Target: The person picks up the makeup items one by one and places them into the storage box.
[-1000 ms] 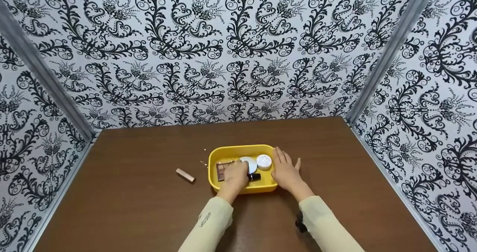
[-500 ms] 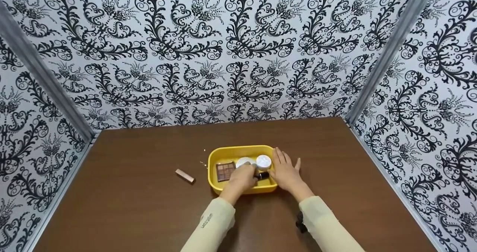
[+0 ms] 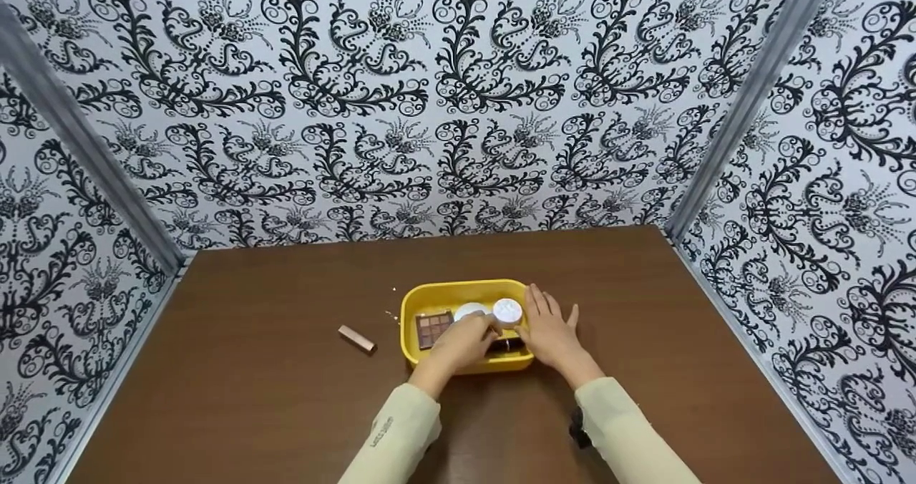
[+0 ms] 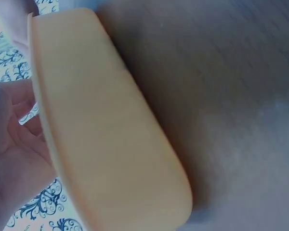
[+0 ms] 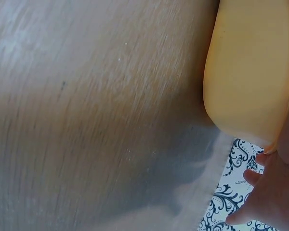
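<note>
A yellow bin (image 3: pixel 422 291) stands on the brown table. My left hand (image 3: pixel 461 344) reaches in over its near side, fingers bent downward above a black tube with a silver band (image 3: pixel 509 344), which lies along the near wall. No grip on the tube shows, though the fingertips are partly hidden. My right hand (image 3: pixel 551 337) rests on the bin's right rim with its fingers straight and spread. Inside are an eyeshadow palette (image 3: pixel 434 329) at left, a flat white disc (image 3: pixel 470 311) partly under the left hand, and a round white jar (image 3: pixel 507 312) beside the right fingers.
A pinkish slim tube (image 3: pixel 356 339) lies on the table left of the bin. Small pale specks (image 3: pixel 392 315) are scattered between them. Patterned walls (image 3: pixel 458 147) enclose the table at the back and sides.
My left hand has shifted right with the black tube, which now lies by the bin's near right wall. The palette is uncovered. My right hand stays at the rim.
</note>
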`<state>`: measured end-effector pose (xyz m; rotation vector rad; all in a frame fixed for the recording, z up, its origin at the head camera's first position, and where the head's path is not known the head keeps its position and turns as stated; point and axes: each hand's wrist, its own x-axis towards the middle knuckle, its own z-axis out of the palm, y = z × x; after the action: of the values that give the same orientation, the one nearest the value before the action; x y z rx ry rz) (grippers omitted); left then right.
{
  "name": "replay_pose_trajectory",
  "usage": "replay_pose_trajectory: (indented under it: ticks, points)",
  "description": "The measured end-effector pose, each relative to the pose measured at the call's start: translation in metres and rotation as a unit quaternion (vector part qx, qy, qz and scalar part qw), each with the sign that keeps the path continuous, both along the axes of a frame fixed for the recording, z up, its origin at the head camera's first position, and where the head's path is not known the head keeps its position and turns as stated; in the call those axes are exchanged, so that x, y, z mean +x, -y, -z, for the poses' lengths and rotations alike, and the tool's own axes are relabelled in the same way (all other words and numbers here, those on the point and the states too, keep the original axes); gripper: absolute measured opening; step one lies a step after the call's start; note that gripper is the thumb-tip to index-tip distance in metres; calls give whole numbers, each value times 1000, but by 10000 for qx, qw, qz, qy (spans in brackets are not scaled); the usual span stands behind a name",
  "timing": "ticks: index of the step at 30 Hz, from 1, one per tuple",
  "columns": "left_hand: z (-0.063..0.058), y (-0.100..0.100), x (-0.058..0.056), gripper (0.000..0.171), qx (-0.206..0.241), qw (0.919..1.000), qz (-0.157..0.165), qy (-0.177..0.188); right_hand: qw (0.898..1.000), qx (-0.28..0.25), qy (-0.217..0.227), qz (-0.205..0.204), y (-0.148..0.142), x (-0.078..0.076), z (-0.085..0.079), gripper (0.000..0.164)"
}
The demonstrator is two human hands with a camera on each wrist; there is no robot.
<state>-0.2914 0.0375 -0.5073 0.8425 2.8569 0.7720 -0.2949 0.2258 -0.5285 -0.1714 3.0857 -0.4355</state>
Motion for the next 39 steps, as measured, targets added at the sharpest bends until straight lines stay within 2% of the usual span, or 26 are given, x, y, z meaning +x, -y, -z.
replay_pose_trajectory:
  ticks: [6, 12, 18, 24, 29, 34, 39]
  points:
    - [-17, 13, 2, 16, 100, 9996, -276, 28, 10000, -12, -42, -50, -1, 1, -1, 77]
    - [-33, 37, 2, 14, 274, 9978, -496, -354, 10000, -27, -50, -48, -1, 1, -2, 78]
    - [-34, 70, -4, 11, 349, 9937, -805, -704, 10000, 65, -33, -18, -4, -1, 1, 78]
    - [-29, 107, -5, 11, 379, 9876, -1328, -741, 9999, 99, -48, -11, -3, -1, 1, 79]
    - [-18, 135, -3, 9, 334, 9804, -1740, -858, 10000, 56, -15, 0, -3, -1, 0, 80]
    - [-1, 156, 1, 9, -137, 9763, -2022, -756, 10000, 42, -1, 20, -3, -3, 0, 79]
    - [14, 170, 5, 8, -485, 9729, -2152, -689, 10000, -30, 53, 3, -1, -1, 1, 79]
